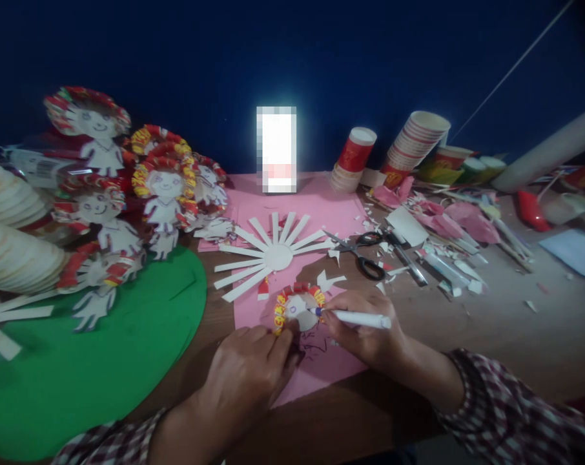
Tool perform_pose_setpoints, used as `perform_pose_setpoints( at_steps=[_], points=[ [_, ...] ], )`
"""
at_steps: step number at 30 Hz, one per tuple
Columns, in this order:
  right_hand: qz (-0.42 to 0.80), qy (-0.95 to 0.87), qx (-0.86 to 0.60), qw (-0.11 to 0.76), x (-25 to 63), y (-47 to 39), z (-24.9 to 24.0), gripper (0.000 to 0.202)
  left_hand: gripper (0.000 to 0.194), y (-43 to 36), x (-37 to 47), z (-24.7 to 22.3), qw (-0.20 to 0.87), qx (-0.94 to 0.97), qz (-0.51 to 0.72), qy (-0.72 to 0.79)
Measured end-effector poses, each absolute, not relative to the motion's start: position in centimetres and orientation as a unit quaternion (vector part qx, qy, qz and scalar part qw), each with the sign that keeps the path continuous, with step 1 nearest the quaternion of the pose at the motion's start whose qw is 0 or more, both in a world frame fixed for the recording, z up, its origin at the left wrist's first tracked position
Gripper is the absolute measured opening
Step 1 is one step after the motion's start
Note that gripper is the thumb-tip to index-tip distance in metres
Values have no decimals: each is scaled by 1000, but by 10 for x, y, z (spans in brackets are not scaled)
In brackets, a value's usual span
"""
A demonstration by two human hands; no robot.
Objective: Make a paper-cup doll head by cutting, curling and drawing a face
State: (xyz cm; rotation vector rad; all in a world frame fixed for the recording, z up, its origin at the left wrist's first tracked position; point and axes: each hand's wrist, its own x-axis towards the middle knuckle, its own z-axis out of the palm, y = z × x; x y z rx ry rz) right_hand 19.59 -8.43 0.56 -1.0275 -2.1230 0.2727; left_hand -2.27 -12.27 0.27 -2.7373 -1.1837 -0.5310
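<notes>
A small paper doll (pixel 297 307) with a round face and curled red and yellow hair lies on a pink sheet (pixel 316 361). My left hand (pixel 246 374) pinches the doll's lower left edge and holds it down. My right hand (pixel 365 323) grips a white marker pen (pixel 358 318), its purple tip touching the doll's face. A cut-open paper cup (pixel 273 255) with white strips fanned out like a sun lies just beyond the doll.
Several finished paper dolls (pixel 161 187) stand at the left above a green paper disc (pixel 93 361). Black scissors (pixel 365 248) lie right of the pink sheet. Stacks of paper cups (pixel 413 145), scraps and tools litter the back right. A lit phone (pixel 276 150) leans on the blue wall.
</notes>
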Motion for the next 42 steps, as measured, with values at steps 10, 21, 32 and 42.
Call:
perform_pose_setpoints(
  at_steps=[10,21,32,42],
  points=[
    [87,-827,-408,378,198,-86,7,6,27,-123,-24,1,55,-902,-175,-391],
    [98,-822,-413,379,197,-84,7,7,29,-122,-23,2,60,-904,-173,-386],
    [112,-811,-410,402,195,-84,9,4,27,-123,-24,2,54,-904,-166,-390],
    [156,-778,-413,447,193,-85,17,8,18,-122,-23,3,35,-904,-168,-391]
  ],
)
